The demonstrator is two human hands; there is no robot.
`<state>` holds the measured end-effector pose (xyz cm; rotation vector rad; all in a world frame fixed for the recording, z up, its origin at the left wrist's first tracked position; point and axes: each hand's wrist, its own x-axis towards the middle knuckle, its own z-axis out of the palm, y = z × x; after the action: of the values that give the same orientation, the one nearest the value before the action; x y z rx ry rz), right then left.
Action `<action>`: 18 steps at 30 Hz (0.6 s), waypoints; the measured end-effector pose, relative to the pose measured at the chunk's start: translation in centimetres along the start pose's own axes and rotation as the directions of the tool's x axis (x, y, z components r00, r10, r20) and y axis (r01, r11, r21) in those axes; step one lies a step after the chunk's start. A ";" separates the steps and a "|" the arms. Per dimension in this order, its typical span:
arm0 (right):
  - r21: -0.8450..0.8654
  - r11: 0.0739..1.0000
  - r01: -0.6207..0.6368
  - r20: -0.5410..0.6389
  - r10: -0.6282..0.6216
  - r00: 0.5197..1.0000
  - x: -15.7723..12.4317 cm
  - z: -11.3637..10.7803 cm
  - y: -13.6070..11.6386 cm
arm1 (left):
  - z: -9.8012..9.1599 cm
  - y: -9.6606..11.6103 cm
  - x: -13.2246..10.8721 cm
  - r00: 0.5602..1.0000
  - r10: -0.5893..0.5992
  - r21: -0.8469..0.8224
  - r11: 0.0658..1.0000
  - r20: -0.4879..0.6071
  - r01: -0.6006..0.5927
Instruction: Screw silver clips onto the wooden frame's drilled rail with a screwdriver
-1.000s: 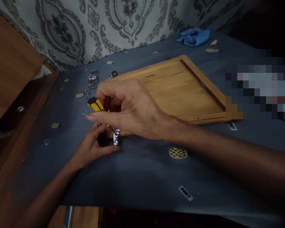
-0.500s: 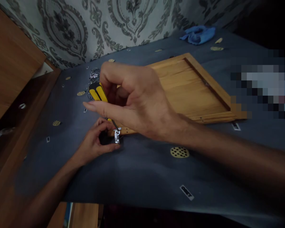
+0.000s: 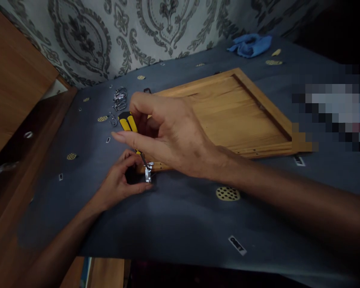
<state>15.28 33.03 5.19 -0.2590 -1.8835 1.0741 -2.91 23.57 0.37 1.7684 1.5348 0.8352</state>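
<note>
Underneath everything lay the blue-grey cloth [image 3: 174,228] that covered the desk, and it sat as it had half a second before. On it the wooden tray [image 3: 228,112] lay flat, unmoved, with its near left corner towards me.

My right hand [image 3: 174,136] was what had shifted. It had sunk a little towards that corner since the earlier frame, and it had also come slightly to the right. Its fingers were closed around the screwdriver [image 3: 127,122], with one finger stretched out flat beneath the handle. My left hand [image 3: 120,186] had hardly stirred. Its fingers were pinched narrow on the metal hook [image 3: 148,173], pressing it against the edge of the tray at that corner.

The screwdriver's handle showed a different face from before: two yellow stripes then, one yellow stripe beside black at this moment. I judged from this that the tool had been turned in my grip while its tip stayed down at the hook. The hook itself kept the same place against the wood, so the turning had not knocked it loose.

Further back, the heap of spare hooks [image 3: 120,98] rested on the cloth near the tray's far left corner, untouched.
</note>
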 end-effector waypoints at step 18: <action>-0.093 0.996 0.003 0.084 0.005 0.996 0.3 -0.2 -0.1 | 0.0 -0.1 0.0 1.000 0.019 0.022 1.000 -0.024 -0.018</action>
<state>15.27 33.24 5.46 -0.2720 -2.0122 1.0130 -2.98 23.55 0.26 1.7963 1.5507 0.8554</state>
